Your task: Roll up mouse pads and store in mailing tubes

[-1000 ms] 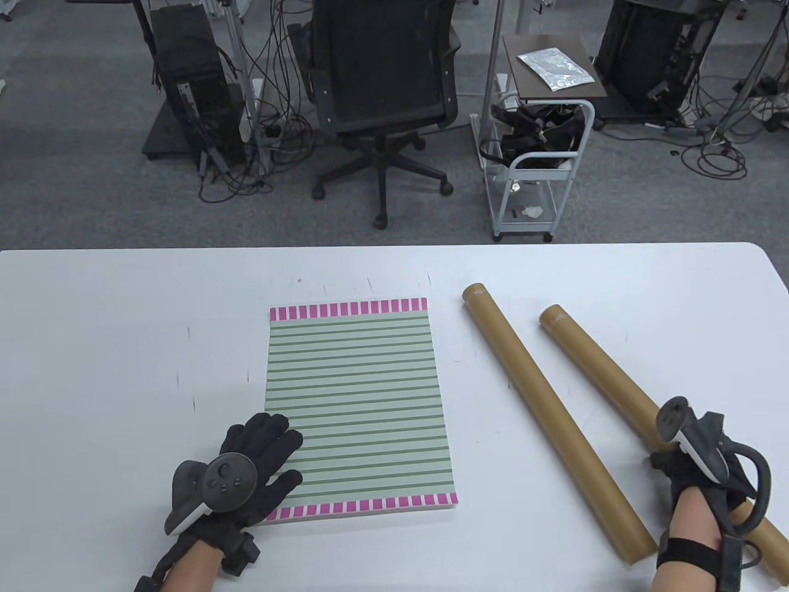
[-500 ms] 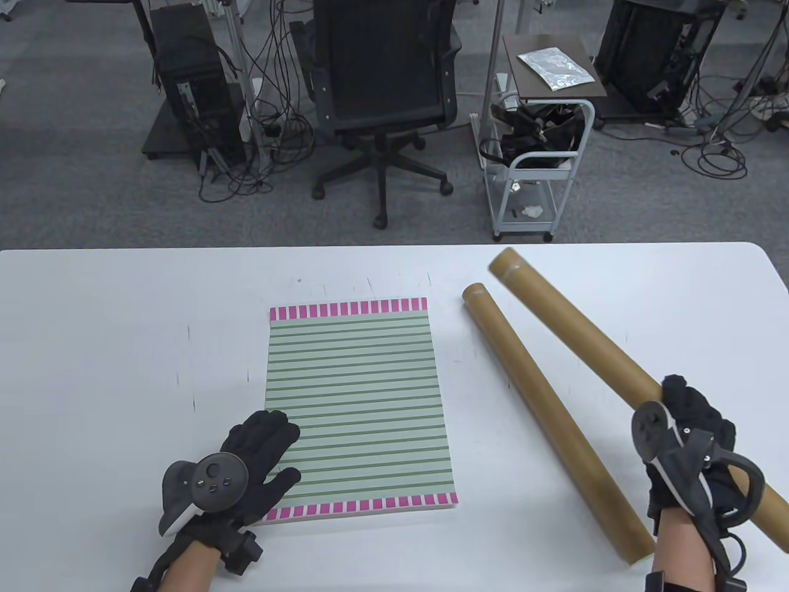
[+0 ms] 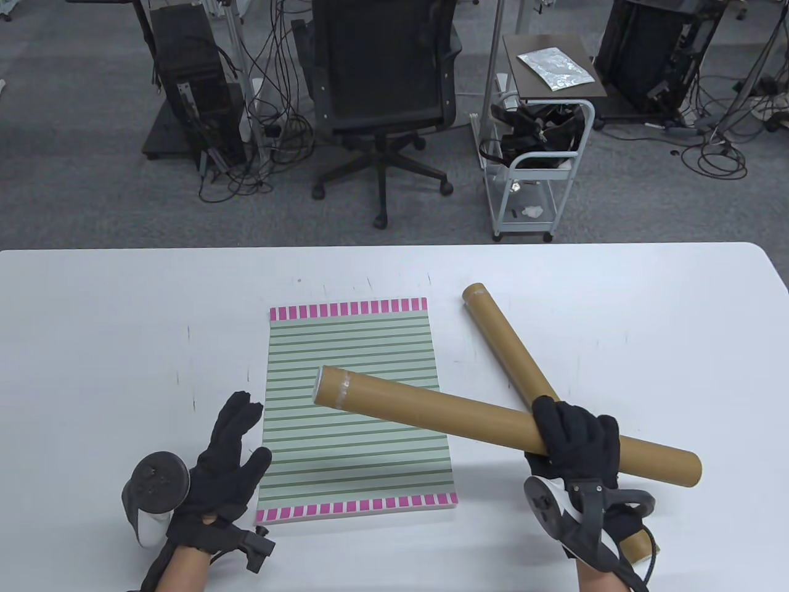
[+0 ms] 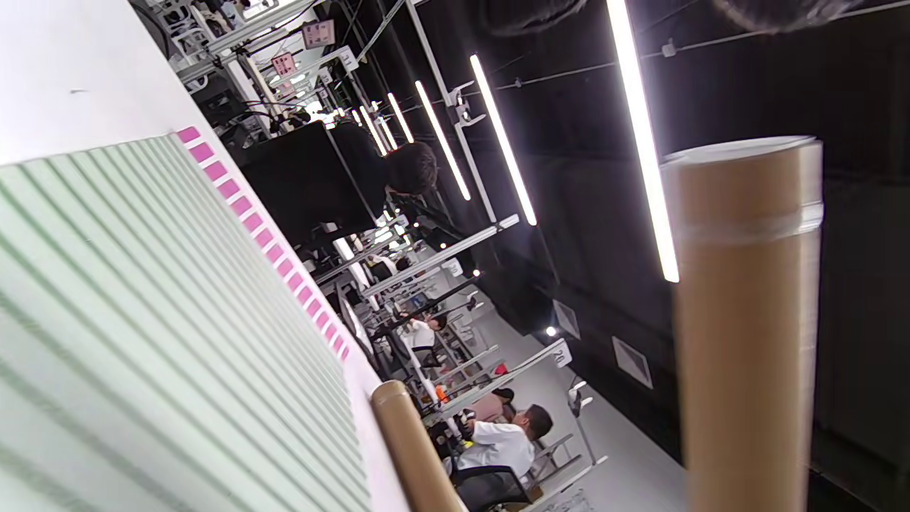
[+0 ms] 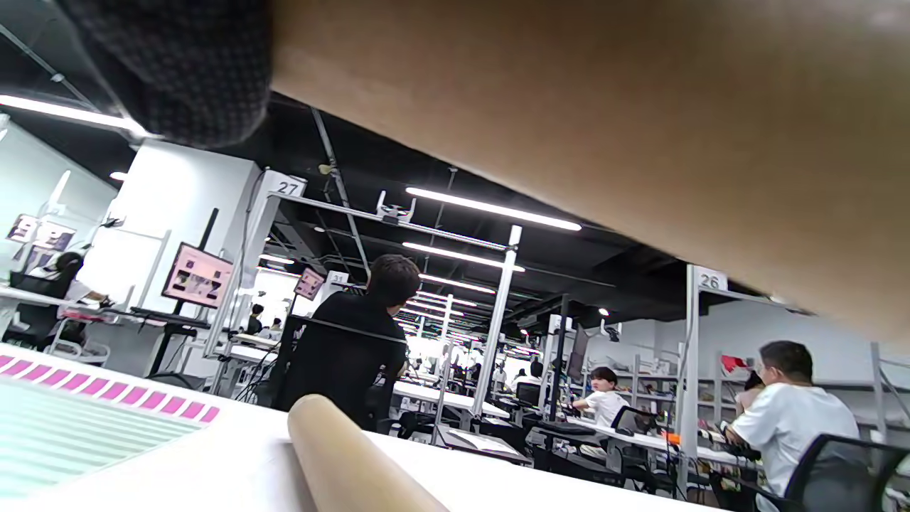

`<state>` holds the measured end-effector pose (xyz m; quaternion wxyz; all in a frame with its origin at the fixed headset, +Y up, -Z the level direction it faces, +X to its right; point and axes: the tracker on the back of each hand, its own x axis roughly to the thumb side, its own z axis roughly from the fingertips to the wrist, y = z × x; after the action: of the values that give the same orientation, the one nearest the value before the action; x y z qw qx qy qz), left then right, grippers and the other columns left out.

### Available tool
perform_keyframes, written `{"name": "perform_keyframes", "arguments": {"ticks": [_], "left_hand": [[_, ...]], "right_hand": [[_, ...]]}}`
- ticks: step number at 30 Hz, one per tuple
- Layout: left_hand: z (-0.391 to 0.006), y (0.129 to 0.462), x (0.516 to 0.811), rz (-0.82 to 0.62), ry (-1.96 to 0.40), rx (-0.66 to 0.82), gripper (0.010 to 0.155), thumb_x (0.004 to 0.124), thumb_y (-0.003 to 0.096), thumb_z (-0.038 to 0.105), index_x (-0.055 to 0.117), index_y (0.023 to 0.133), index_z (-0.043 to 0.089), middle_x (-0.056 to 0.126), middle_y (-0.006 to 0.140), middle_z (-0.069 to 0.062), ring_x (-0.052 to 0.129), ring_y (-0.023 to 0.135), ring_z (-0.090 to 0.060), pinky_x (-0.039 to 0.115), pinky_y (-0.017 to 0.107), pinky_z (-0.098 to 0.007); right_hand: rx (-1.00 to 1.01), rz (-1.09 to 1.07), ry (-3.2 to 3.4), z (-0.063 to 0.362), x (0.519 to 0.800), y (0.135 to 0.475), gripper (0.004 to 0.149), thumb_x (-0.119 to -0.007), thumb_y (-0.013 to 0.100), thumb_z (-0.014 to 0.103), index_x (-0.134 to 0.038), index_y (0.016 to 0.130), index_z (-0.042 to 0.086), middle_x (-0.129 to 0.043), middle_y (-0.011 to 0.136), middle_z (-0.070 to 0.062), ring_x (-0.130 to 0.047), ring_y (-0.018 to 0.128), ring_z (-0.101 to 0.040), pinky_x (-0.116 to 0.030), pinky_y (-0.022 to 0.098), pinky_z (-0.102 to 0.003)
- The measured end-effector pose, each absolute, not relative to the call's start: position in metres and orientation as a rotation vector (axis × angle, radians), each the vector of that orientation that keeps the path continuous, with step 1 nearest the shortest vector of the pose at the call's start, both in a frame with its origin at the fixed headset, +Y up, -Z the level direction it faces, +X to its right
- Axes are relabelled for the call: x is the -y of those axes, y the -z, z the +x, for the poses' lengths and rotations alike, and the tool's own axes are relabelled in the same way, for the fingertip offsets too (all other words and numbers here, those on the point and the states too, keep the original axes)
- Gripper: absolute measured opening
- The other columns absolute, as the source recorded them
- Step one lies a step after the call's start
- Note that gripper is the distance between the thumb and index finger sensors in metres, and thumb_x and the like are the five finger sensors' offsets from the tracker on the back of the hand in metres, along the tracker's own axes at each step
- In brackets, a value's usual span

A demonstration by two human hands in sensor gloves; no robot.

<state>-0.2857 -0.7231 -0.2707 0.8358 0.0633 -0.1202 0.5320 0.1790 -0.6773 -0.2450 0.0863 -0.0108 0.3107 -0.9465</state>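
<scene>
- Mouse pad [image 3: 356, 410]: green-striped w/ pink-checked short edges, lies flat on the white table [image 3: 92, 345]; used as landmark below.
- R hand [image 3: 576, 441]: fingers curled round the held tube [image 3: 468, 419], gripping it right of the pad's near-right corner.
- Held tube: brown cardboard, lifted off the table, lying crosswise. Its capped, taped end hangs over the pad's middle; other end sticks out past the R hand, away from the pad.
- In L wrist view that capped end [image 4: 743, 235] shows close up, above the pad [image 4: 142, 320].
- 2nd tube [image 3: 505, 345]: on the table right of the pad, slanting from by the pad's far-right corner toward the R hand; passes under the held tube. Near end partly hidden by the R wrist.
- L hand [image 3: 225, 456]: just left of the pad's near-left corner, fingers straight & together, thumb spread toward the pad edge, holds nothing. Can't tell if it touches the pad.
</scene>
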Motion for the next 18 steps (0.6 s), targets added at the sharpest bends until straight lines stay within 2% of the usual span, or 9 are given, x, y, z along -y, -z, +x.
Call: {"name": "perform_keyframes", "arguments": {"ticks": [5,8,9,11,12,13,15,18], "left_hand": [[-0.282,0.271,0.726,0.079,-1.191,0.281,0.075,0.066,0.0399,0.070,0.059,0.103,0.031,0.037,0.121,0.006,0.037,0.114,-0.028,0.042,0.086,-0.049],[-0.277,0.272,0.730,0.033,-1.161,0.299,0.067,0.069,0.0411,0.067,0.074,0.095,0.027,0.054,0.118,0.005,0.052,0.111,-0.029,0.051,0.084,-0.049],[-0.275,0.272,0.731,0.015,-1.135,0.311,0.068,0.069,0.0415,0.066,0.071,0.096,0.027,0.057,0.116,0.005,0.057,0.110,-0.029,0.055,0.082,-0.049],[-0.271,0.272,0.732,0.004,-1.103,0.303,0.069,0.069,0.0419,0.065,0.068,0.100,0.027,0.053,0.118,0.004,0.054,0.110,-0.030,0.055,0.082,-0.049],[-0.271,0.272,0.732,0.004,-1.076,0.304,0.069,0.069,0.0424,0.065,0.060,0.103,0.034,0.051,0.118,0.004,0.056,0.109,-0.029,0.057,0.082,-0.048],[-0.271,0.272,0.732,0.009,-1.074,0.299,0.068,0.069,0.0429,0.064,0.059,0.103,0.034,0.052,0.118,0.005,0.057,0.109,-0.028,0.058,0.081,-0.047],[-0.269,0.272,0.732,0.006,-1.082,0.308,0.062,0.070,0.0437,0.062,0.068,0.099,0.034,0.054,0.117,0.005,0.059,0.109,-0.028,0.058,0.081,-0.047],[-0.265,0.270,0.730,0.022,-1.076,0.301,0.064,0.070,0.0439,0.061,0.063,0.101,0.033,0.051,0.118,0.006,0.060,0.108,-0.026,0.059,0.082,-0.045]], "right_hand": [[-0.919,-0.171,2.636,0.160,0.682,0.238,0.075,-0.084,0.039,0.051,-0.045,0.102,0.037,-0.062,0.100,0.008,-0.074,0.088,-0.021,-0.060,0.074,-0.054],[-0.905,-0.223,2.609,0.153,0.685,0.235,0.075,-0.084,0.039,0.051,-0.045,0.102,0.037,-0.062,0.100,0.008,-0.075,0.088,-0.021,-0.061,0.073,-0.054],[-0.904,-0.228,2.615,0.152,0.685,0.234,0.075,-0.084,0.039,0.051,-0.046,0.101,0.036,-0.063,0.100,0.008,-0.076,0.087,-0.022,-0.063,0.072,-0.055],[-0.913,-0.212,2.631,0.152,0.683,0.233,0.075,-0.084,0.039,0.052,-0.047,0.102,0.035,-0.065,0.099,0.007,-0.078,0.085,-0.022,-0.067,0.070,-0.054],[-0.916,-0.198,2.675,0.154,0.682,0.234,0.075,-0.083,0.039,0.053,-0.046,0.102,0.034,-0.065,0.099,0.006,-0.079,0.084,-0.021,-0.068,0.070,-0.053],[-0.916,-0.191,2.711,0.155,0.681,0.234,0.075,-0.083,0.039,0.052,-0.046,0.102,0.034,-0.065,0.099,0.006,-0.078,0.085,-0.022,-0.067,0.070,-0.053],[-0.916,-0.193,2.731,0.157,0.680,0.234,0.075,-0.083,0.039,0.052,-0.046,0.102,0.035,-0.064,0.099,0.007,-0.077,0.085,-0.022,-0.066,0.071,-0.052],[-0.922,-0.211,2.706,0.155,0.680,0.233,0.075,-0.083,0.039,0.053,-0.046,0.102,0.035,-0.064,0.099,0.007,-0.078,0.085,-0.021,-0.067,0.071,-0.051]]}}
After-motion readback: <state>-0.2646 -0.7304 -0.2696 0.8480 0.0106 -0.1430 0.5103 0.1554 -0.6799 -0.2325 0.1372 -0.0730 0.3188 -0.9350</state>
